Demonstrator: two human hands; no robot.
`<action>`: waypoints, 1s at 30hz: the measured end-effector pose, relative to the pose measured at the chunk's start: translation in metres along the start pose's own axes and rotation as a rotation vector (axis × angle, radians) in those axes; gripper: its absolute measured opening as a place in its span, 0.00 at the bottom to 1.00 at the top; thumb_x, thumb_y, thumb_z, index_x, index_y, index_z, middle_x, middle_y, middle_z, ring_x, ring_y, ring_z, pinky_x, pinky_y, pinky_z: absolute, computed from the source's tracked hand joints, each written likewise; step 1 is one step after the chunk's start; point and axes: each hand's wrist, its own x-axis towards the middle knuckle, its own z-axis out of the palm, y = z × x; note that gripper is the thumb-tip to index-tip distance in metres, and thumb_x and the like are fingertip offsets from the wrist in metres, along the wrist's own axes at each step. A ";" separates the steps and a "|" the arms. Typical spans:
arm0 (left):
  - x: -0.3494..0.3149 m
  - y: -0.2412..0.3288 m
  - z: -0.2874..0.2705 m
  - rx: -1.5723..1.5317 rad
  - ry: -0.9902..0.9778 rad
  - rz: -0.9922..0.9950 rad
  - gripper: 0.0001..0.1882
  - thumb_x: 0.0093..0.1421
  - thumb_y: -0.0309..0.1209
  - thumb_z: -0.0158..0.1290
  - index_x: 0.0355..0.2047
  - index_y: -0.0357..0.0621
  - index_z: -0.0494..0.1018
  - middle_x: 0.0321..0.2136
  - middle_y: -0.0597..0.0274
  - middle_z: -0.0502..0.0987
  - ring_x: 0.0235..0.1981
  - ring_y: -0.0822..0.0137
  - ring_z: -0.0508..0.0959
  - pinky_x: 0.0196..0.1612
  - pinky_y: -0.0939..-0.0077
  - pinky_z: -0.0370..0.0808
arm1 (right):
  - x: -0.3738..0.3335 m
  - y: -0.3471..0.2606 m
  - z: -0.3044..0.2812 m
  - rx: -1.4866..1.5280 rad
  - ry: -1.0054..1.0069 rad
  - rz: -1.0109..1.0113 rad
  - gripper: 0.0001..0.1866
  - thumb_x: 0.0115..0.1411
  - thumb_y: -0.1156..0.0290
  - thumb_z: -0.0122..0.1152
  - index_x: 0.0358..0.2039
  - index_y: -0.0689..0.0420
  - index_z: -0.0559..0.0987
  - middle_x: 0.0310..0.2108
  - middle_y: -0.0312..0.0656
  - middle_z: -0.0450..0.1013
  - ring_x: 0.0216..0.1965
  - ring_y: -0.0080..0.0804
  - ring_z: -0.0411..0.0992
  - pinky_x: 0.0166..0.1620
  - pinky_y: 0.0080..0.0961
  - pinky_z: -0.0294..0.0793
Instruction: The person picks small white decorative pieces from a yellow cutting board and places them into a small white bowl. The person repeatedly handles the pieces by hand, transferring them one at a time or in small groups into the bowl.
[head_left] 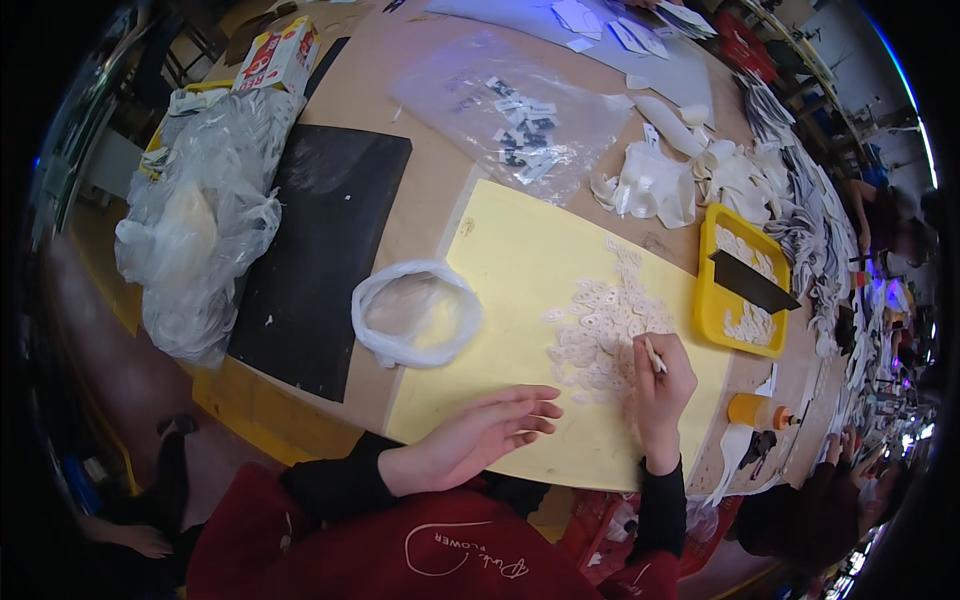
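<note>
Pale stick (656,358), gripped

The right hand (664,385) is clenching it; the left hand (475,435) is hovering open, holding nothing visible. At the right hand's ten o'clock, thin pale pieces (595,335) are overlapping on a yellow sheet (515,245); dragging either hand could be scattering them.

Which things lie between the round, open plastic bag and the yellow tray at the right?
The head view shows a loose pile of small pale pieces there, on the yellow sheet, closer to the tray than the bag.
</note>
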 end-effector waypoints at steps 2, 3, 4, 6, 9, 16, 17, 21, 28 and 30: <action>0.013 -0.001 0.007 -0.194 -0.036 -0.132 0.26 0.77 0.42 0.38 0.67 0.38 0.60 0.65 0.53 0.66 0.66 0.62 0.66 0.68 0.67 0.64 | -0.006 -0.014 0.006 0.108 -0.101 -0.112 0.08 0.57 0.82 0.68 0.37 0.61 0.79 0.29 0.46 0.75 0.29 0.42 0.76 0.33 0.32 0.75; 0.021 -0.004 0.009 -0.283 0.006 -0.183 0.27 0.77 0.42 0.38 0.68 0.38 0.59 0.66 0.53 0.65 0.67 0.62 0.65 0.69 0.66 0.63 | -0.009 -0.021 0.013 0.154 -0.157 -0.223 0.09 0.56 0.81 0.68 0.38 0.60 0.79 0.30 0.45 0.75 0.30 0.41 0.76 0.33 0.32 0.75; 0.029 -0.008 0.010 -0.372 0.049 -0.234 0.28 0.77 0.43 0.37 0.69 0.38 0.58 0.67 0.53 0.63 0.68 0.62 0.64 0.70 0.66 0.62 | -0.012 -0.027 0.021 0.209 -0.224 -0.333 0.10 0.55 0.81 0.69 0.38 0.59 0.80 0.30 0.43 0.76 0.31 0.41 0.76 0.34 0.31 0.76; 0.040 -0.018 -0.002 -0.513 -0.019 -0.256 0.28 0.77 0.43 0.37 0.69 0.39 0.56 0.69 0.54 0.61 0.69 0.62 0.63 0.72 0.65 0.60 | -0.010 -0.039 0.037 0.264 -0.400 -0.531 0.13 0.53 0.78 0.69 0.40 0.57 0.80 0.33 0.41 0.76 0.33 0.40 0.76 0.36 0.33 0.75; 0.044 -0.041 -0.038 -0.638 -0.202 -0.162 0.26 0.76 0.42 0.36 0.68 0.42 0.58 0.68 0.56 0.62 0.68 0.64 0.64 0.72 0.64 0.60 | -0.005 -0.053 0.047 0.262 -0.608 -0.592 0.15 0.53 0.74 0.69 0.43 0.55 0.81 0.37 0.39 0.76 0.36 0.40 0.76 0.38 0.36 0.75; 0.031 -0.021 -0.043 -0.639 -0.248 0.015 0.16 0.77 0.39 0.38 0.55 0.43 0.69 0.50 0.62 0.76 0.51 0.68 0.77 0.58 0.65 0.74 | 0.005 -0.059 0.046 0.235 -0.608 -0.643 0.19 0.53 0.71 0.67 0.48 0.55 0.81 0.42 0.39 0.75 0.45 0.37 0.75 0.50 0.35 0.72; 0.026 -0.015 -0.037 -0.624 -0.142 0.000 0.15 0.77 0.38 0.39 0.53 0.43 0.69 0.46 0.63 0.77 0.48 0.69 0.78 0.55 0.65 0.77 | 0.005 -0.059 0.046 0.246 -0.610 -0.644 0.19 0.54 0.70 0.66 0.48 0.55 0.81 0.43 0.38 0.75 0.46 0.36 0.75 0.52 0.34 0.72; 0.018 -0.012 -0.042 -0.564 -0.092 0.013 0.15 0.77 0.38 0.40 0.53 0.43 0.70 0.47 0.62 0.77 0.50 0.68 0.78 0.56 0.65 0.77 | 0.011 -0.063 0.036 0.321 -0.642 -0.528 0.18 0.56 0.69 0.70 0.48 0.55 0.81 0.45 0.41 0.75 0.48 0.39 0.75 0.53 0.35 0.73; -0.005 0.010 -0.030 -0.412 0.019 -0.020 0.22 0.77 0.37 0.38 0.64 0.39 0.64 0.59 0.55 0.71 0.60 0.63 0.74 0.67 0.62 0.71 | 0.000 -0.068 0.023 0.319 -0.581 -0.163 0.20 0.56 0.75 0.71 0.49 0.59 0.80 0.47 0.44 0.74 0.47 0.41 0.75 0.48 0.35 0.76; -0.009 0.014 -0.029 -0.362 0.027 -0.027 0.23 0.77 0.37 0.38 0.66 0.38 0.62 0.61 0.55 0.70 0.60 0.63 0.74 0.68 0.61 0.70 | -0.002 -0.078 0.027 0.368 -0.593 -0.053 0.19 0.57 0.77 0.71 0.49 0.60 0.80 0.46 0.44 0.74 0.45 0.40 0.76 0.46 0.33 0.77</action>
